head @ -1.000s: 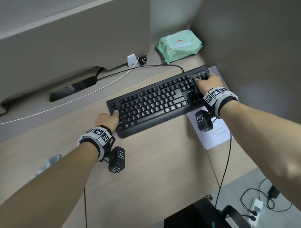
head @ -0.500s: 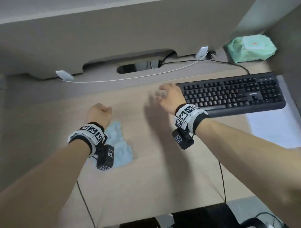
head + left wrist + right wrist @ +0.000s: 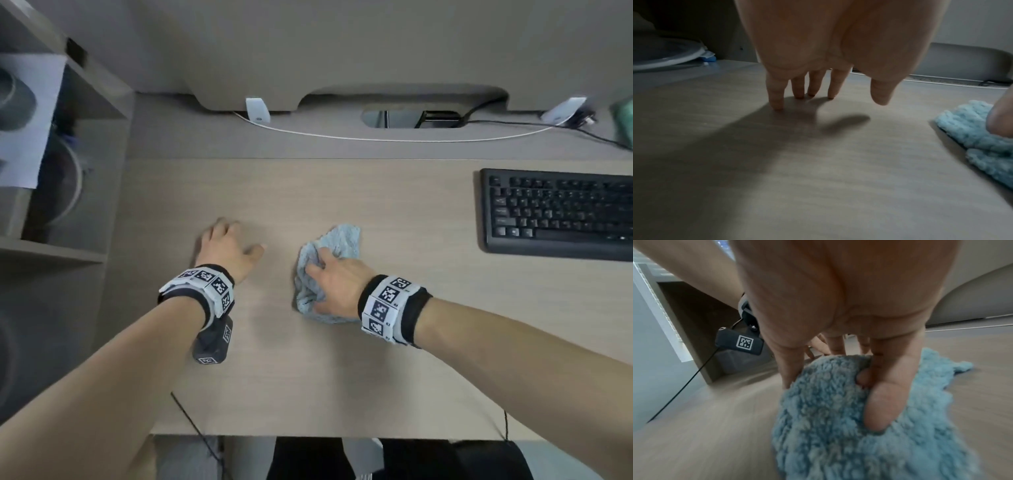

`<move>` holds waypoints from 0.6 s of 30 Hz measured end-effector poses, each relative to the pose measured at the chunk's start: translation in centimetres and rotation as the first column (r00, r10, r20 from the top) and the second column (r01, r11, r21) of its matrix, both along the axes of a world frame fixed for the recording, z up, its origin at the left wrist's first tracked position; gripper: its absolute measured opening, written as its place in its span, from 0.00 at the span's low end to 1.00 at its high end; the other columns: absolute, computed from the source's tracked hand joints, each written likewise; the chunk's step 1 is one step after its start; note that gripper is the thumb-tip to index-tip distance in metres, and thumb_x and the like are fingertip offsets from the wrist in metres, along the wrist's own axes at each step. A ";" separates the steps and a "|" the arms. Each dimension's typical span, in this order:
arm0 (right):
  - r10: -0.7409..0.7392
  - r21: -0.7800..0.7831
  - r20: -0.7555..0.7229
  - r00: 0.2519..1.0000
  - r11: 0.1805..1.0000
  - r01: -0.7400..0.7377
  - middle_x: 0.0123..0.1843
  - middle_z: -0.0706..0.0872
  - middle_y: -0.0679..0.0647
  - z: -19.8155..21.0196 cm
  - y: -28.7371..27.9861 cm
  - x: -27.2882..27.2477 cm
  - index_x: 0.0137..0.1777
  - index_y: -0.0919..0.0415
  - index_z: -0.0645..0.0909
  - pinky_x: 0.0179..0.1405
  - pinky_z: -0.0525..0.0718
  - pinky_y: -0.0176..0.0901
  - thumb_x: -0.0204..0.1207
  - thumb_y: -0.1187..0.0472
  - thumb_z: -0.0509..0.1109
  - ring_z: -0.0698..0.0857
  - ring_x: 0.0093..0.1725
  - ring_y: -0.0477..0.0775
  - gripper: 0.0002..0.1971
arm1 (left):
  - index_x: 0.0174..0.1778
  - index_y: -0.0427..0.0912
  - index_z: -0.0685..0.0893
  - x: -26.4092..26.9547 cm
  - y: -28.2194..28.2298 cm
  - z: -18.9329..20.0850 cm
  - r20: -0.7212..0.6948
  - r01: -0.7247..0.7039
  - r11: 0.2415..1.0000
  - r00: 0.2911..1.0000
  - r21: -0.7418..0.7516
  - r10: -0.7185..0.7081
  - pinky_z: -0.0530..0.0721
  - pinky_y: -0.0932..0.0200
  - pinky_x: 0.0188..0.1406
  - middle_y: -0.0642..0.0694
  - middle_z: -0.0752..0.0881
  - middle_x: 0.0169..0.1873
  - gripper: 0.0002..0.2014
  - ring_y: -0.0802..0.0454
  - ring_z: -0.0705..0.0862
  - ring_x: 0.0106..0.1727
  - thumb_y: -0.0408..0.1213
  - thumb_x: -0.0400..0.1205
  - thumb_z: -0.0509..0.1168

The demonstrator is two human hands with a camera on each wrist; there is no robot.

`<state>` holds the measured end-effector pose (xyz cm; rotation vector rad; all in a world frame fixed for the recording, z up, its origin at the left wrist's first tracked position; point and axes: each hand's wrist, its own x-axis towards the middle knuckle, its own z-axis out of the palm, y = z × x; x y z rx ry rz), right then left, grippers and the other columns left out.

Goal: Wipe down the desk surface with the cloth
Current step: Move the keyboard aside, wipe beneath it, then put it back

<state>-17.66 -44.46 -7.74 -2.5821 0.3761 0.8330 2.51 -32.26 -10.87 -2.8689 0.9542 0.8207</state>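
Observation:
A fluffy light-blue cloth (image 3: 344, 240) lies crumpled on the pale wood desk (image 3: 342, 377), near its middle. My right hand (image 3: 318, 274) is on top of it, with fingers (image 3: 888, 395) curled into the pile and bunching the cloth (image 3: 838, 426) up. My left hand (image 3: 229, 240) is a short way to the left of the cloth (image 3: 970, 129) and apart from it. Its straight fingertips (image 3: 778, 104) touch the bare desk and it holds nothing.
A black keyboard (image 3: 555, 212) sits at the right. A white cable (image 3: 376, 138) runs along the grey back strip by a cable cut-out (image 3: 411, 118). A shelf unit (image 3: 51, 246) borders the desk on the left. A green pack (image 3: 625, 120) shows at the far right edge.
Both hands left the keyboard and came to the desk's middle. The right hand, open in the air half a second ago, now grips the cloth. The left fist has opened onto the desk.

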 end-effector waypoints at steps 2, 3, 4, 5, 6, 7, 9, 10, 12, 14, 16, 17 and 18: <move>-0.040 -0.024 0.026 0.999 0.999 0.041 0.69 0.69 0.57 -0.1 -1.1 -0.2 0.74 0.54 0.69 0.44 0.74 0.48 0.78 0.45 0.68 0.81 0.59 0.63 0.28 | 0.80 0.44 0.67 -0.2 -0.2 0.2 0.005 0.008 1.000 1.000 0.004 -0.008 0.58 0.46 0.81 0.39 0.62 0.82 0.37 0.34 0.60 0.81 0.61 0.78 0.63; -0.074 -0.048 0.034 0.997 0.996 0.075 0.70 0.69 0.55 -0.4 -2.2 -0.2 0.76 0.53 0.68 0.47 0.74 0.49 0.79 0.46 0.66 0.79 0.63 0.62 0.27 | 0.80 0.45 0.67 -0.3 -0.3 0.4 0.008 0.010 1.000 1.000 0.007 -0.010 0.58 0.46 0.81 0.39 0.62 0.82 0.37 0.34 0.60 0.81 0.61 0.78 0.62; -0.108 -0.082 0.014 0.994 0.991 0.109 0.72 0.69 0.54 -0.9 -3.9 0.0 0.77 0.52 0.68 0.52 0.75 0.49 0.79 0.46 0.64 0.76 0.66 0.62 0.27 | 0.80 0.44 0.67 -0.3 -0.5 0.5 0.013 0.015 1.000 1.000 0.010 -0.015 0.58 0.46 0.81 0.39 0.62 0.82 0.38 0.34 0.60 0.81 0.62 0.78 0.62; -0.156 -0.129 -0.028 0.987 0.980 0.152 0.75 0.69 0.53 -1.8 -6.0 -0.1 0.77 0.51 0.67 0.59 0.76 0.53 0.79 0.46 0.61 0.74 0.70 0.62 0.27 | 0.80 0.44 0.67 -0.3 -0.6 0.6 0.019 0.024 1.000 1.000 0.016 -0.024 0.59 0.46 0.81 0.38 0.63 0.82 0.38 0.34 0.60 0.81 0.62 0.78 0.61; -0.237 -0.190 -0.056 0.970 0.956 0.222 0.79 0.67 0.53 -2.6 -8.3 -0.4 0.78 0.51 0.67 0.67 0.74 0.57 0.77 0.45 0.57 0.71 0.73 0.63 0.29 | 0.80 0.43 0.67 -0.3 -0.7 0.7 0.021 0.028 0.999 0.999 0.024 -0.029 0.59 0.46 0.80 0.38 0.64 0.81 0.38 0.34 0.61 0.80 0.63 0.78 0.61; -0.331 -0.248 -0.058 0.942 0.919 0.307 0.81 0.65 0.54 -3.2 -10.6 -0.9 0.79 0.52 0.65 0.72 0.72 0.63 0.75 0.44 0.53 0.68 0.76 0.65 0.32 | 0.80 0.43 0.67 -0.3 -0.8 0.7 0.022 0.030 0.999 0.999 0.030 -0.031 0.60 0.46 0.80 0.38 0.64 0.81 0.38 0.33 0.61 0.80 0.63 0.78 0.61; -0.534 -0.315 0.021 0.845 0.799 0.513 0.82 0.62 0.52 -3.6 -14.3 -2.4 0.80 0.53 0.63 0.70 0.73 0.68 0.73 0.43 0.52 0.64 0.78 0.66 0.34 | 0.80 0.44 0.67 -0.3 -0.7 0.7 0.024 0.031 0.998 0.999 0.050 -0.032 0.60 0.45 0.80 0.38 0.63 0.82 0.39 0.33 0.61 0.80 0.65 0.77 0.60; -0.599 -0.308 0.066 0.798 0.748 0.587 0.81 0.61 0.52 -3.3 -15.2 -2.6 0.80 0.54 0.62 0.67 0.75 0.69 0.76 0.44 0.56 0.63 0.77 0.67 0.32 | 0.80 0.44 0.66 -0.3 -0.7 0.7 0.027 0.035 0.997 0.999 0.062 -0.037 0.60 0.45 0.80 0.38 0.63 0.82 0.40 0.33 0.61 0.80 0.66 0.77 0.60; -0.640 -0.304 0.095 0.763 0.711 0.634 0.81 0.59 0.51 -2.6 -15.0 -2.0 0.80 0.55 0.62 0.68 0.74 0.72 0.77 0.48 0.61 0.61 0.77 0.70 0.31 | 0.80 0.44 0.66 -0.4 -0.8 0.6 0.032 0.039 0.996 0.999 0.077 -0.042 0.59 0.45 0.80 0.38 0.62 0.82 0.41 0.33 0.61 0.80 0.67 0.77 0.59; -0.514 -0.306 0.059 0.856 0.807 0.506 0.85 0.54 0.51 -1.8 -11.8 -0.5 0.82 0.55 0.59 0.75 0.61 0.77 0.78 0.45 0.61 0.55 0.80 0.73 0.34 | 0.80 0.44 0.66 -0.6 -0.9 0.6 0.036 0.029 0.996 0.999 0.084 -0.032 0.59 0.45 0.81 0.38 0.62 0.82 0.41 0.33 0.60 0.80 0.67 0.77 0.59; -0.298 -0.261 0.065 0.952 0.916 0.304 0.87 0.45 0.50 -2.3 -8.3 0.5 0.83 0.55 0.60 0.77 0.52 0.80 0.78 0.47 0.64 0.49 0.83 0.73 0.34 | 0.79 0.44 0.67 -0.6 -1.2 0.7 0.043 0.020 0.996 0.999 0.091 -0.024 0.60 0.45 0.81 0.38 0.63 0.82 0.41 0.34 0.61 0.80 0.68 0.76 0.59; -0.215 -0.238 0.073 0.974 0.945 0.226 0.88 0.42 0.50 -2.7 -7.4 0.3 0.81 0.55 0.63 0.77 0.50 0.80 0.77 0.51 0.65 0.47 0.83 0.73 0.33 | 0.79 0.43 0.67 -0.6 -1.3 0.7 0.041 0.014 0.995 0.999 0.096 -0.018 0.60 0.44 0.81 0.38 0.63 0.82 0.41 0.34 0.61 0.80 0.68 0.76 0.59; -0.166 -0.225 0.098 0.981 0.957 0.184 0.88 0.40 0.50 -2.9 -7.3 -0.1 0.79 0.54 0.66 0.77 0.49 0.81 0.76 0.54 0.66 0.45 0.84 0.72 0.30 | 0.79 0.43 0.67 -0.6 -1.4 0.8 0.038 0.010 0.995 0.999 0.101 -0.013 0.60 0.44 0.81 0.38 0.63 0.82 0.41 0.33 0.61 0.80 0.68 0.76 0.59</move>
